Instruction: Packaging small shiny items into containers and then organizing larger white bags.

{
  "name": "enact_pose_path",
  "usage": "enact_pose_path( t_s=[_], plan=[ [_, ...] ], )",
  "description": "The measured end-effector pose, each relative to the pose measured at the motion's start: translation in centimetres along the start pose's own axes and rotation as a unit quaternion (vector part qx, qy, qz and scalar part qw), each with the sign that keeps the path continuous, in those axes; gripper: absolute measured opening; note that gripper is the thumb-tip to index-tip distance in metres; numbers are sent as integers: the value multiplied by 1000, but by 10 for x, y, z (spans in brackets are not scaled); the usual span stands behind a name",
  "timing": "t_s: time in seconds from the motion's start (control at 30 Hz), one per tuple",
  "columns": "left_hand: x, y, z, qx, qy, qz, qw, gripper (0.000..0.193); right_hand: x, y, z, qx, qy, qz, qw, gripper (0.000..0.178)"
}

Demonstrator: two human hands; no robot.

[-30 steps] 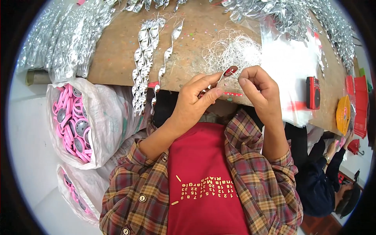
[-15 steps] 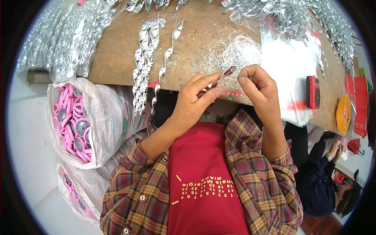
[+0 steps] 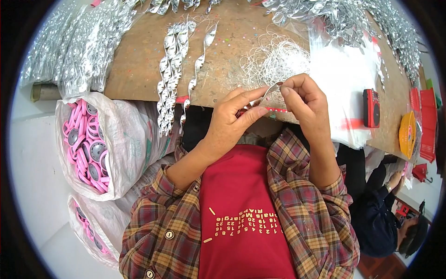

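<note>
My left hand [image 3: 227,114] is closed, thumb against fingers, around a shiny twisted metallic strip [image 3: 268,94] that mirrors dark red. The strip's upper end reaches my right hand [image 3: 307,100], whose thumb and forefinger are pinched together at its tip. Whether thread is also in that pinch is too small to make out. Just beyond both hands lies a tangled heap of white string [image 3: 278,58] on the brown table [image 3: 134,69]. Left of my hands, several silver twisted strips [image 3: 172,69] lie bunched over the table edge, with a single silver strip [image 3: 200,63] beside them.
Bundles of silver strips [image 3: 79,46] cover the far left. Clear plastic bags [image 3: 341,69] and a red radio [image 3: 371,109] lie to the right, near a yellow basket [image 3: 407,135]. A white sack [image 3: 125,130] of pink-rimmed wheels stands at left. Another person [image 3: 378,214] sits at right.
My right hand has shifted slightly left and up, and its fingertips now meet the strip's end. The strip's upper part has straightened toward them. My left hand stays nearly in place.
</note>
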State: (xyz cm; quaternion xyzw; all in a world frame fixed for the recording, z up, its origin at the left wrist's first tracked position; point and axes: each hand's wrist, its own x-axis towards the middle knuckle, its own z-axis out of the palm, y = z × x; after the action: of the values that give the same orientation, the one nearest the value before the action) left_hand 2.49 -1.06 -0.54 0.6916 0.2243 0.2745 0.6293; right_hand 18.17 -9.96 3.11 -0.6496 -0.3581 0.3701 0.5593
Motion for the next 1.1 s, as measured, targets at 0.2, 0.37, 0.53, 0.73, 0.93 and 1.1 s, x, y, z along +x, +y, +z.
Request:
enact_pose_path(
  t_s=[0.2,0.37,0.53,0.73,0.93,1.1],
  plan=[
    [-1,-6,2,-47,-11,7,999,34,5,4,-3,78,-36,26,996,9],
    [5,11,-7,-206,-62,-119,969,27,-2,8,-6,71,-96,-14,993,10],
    [8,15,-8,-240,-45,-101,965,14,-3,5,-1,32,-100,-59,993,10],
    [7,12,-1,-175,-34,-48,983,14,-5,8,-3,26,-103,-52,993,10],
    [2,13,-5,-246,-37,-87,965,17,-7,9,-3,43,-109,-42,992,11],
    [3,15,-5,-231,-60,-111,965,18,-8,8,-3,13,-107,-56,993,10]
  ],
)
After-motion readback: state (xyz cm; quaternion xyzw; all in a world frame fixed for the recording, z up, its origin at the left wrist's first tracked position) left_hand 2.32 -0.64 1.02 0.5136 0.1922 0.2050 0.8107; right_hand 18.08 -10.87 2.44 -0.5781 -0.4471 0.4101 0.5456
